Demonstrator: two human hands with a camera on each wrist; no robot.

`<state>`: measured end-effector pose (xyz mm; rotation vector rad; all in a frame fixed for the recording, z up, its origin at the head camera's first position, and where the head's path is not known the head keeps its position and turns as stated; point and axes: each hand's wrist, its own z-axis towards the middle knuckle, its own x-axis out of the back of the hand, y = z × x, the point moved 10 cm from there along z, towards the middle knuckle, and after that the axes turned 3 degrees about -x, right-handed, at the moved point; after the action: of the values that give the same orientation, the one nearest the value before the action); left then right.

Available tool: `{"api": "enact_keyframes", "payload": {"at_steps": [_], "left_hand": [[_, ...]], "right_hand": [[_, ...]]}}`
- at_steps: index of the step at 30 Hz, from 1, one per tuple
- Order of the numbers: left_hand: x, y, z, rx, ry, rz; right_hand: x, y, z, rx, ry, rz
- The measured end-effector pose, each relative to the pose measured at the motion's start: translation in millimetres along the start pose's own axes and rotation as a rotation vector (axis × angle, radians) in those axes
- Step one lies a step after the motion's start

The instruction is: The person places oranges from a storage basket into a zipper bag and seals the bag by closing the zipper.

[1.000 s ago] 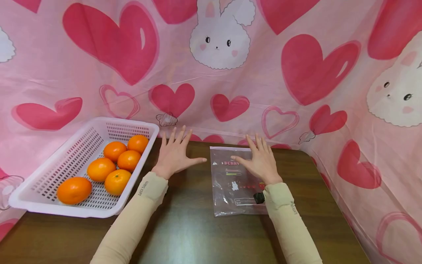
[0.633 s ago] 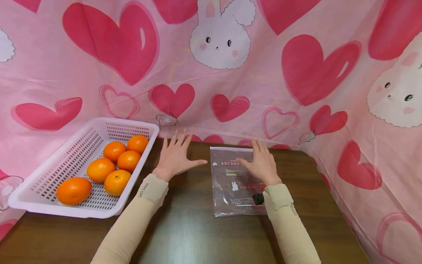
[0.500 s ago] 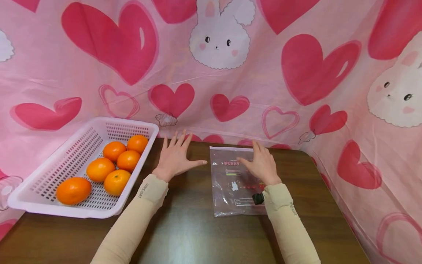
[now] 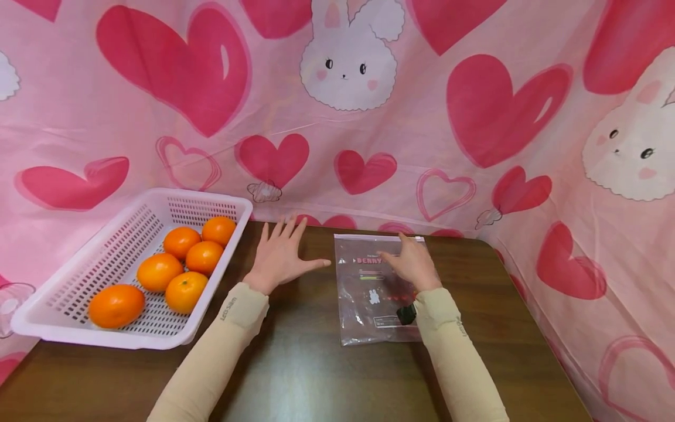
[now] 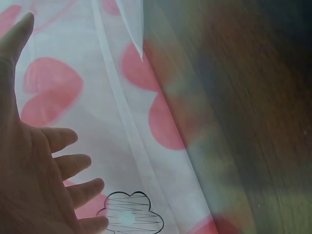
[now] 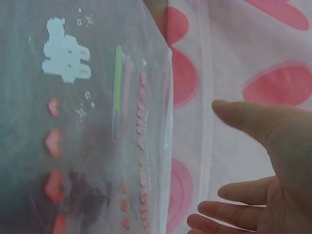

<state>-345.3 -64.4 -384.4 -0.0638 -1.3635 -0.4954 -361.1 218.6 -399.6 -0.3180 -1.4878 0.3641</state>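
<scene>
My left hand (image 4: 276, 258) has its fingers spread and its thumb out to the side, between the basket and the bag. Nothing is in it, and the left wrist view shows the same spread fingers (image 5: 73, 165). Over the right part of a clear zip bag (image 4: 353, 305) is my right hand (image 4: 413, 264), its fingers slightly bent. In the right wrist view the thumb and fingers stand apart, holding nothing, with the bag (image 6: 97, 126) beyond them. The bag lies flat, printed with a rabbit, small hearts and lettering; a pale zip strip runs along its far edge.
At the left stands a white perforated plastic basket (image 4: 105, 341) with several oranges (image 4: 159, 272) inside. The brown wooden table (image 4: 295, 369) meets a pink cloth (image 4: 327, 126) with hearts and rabbits at its back and right side.
My right hand has drawn its fingers in and shifted slightly left over the bag, uncovering the zip strip's right end. The left hand has dropped back slightly. Basket and bag lie as before.
</scene>
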Motion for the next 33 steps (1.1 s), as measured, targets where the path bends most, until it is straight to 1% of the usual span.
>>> {"api": "enact_keyframes", "payload": {"at_steps": [6, 9, 15, 18, 24, 29, 33], "left_hand": [[0.4, 1.9, -2.3, -0.004, 0.017, -0.004], [-2.4, 1.2, -3.2, 0.002, 0.011, -0.016], [-11.0, 2.0, -5.8, 0.002, -0.023, -0.037], [-11.8, 3.3, -8.0, -0.004, -0.018, -0.041], [-13.9, 2.7, -13.2, -0.001, -0.026, -0.043], [-14.8, 0.6, -16.2, 0.004, -0.028, -0.052], [-15.8, -1.2, -18.8, 0.018, -0.04, -0.058]], "right_hand": [[-11.3, -1.1, 5.4, -0.03, -0.036, 0.016], [-19.1, -2.7, 8.6, -0.039, -0.056, 0.015], [-33.7, 0.6, 16.8, -0.056, -0.066, -0.046], [-37.7, 3.6, 18.9, -0.075, -0.07, -0.071], [-44.5, 8.8, 18.2, -0.132, -0.114, -0.093], [-45.1, 6.2, 19.3, -0.119, -0.127, -0.108], [-46.7, 0.5, 20.8, -0.075, -0.143, -0.125]]}}
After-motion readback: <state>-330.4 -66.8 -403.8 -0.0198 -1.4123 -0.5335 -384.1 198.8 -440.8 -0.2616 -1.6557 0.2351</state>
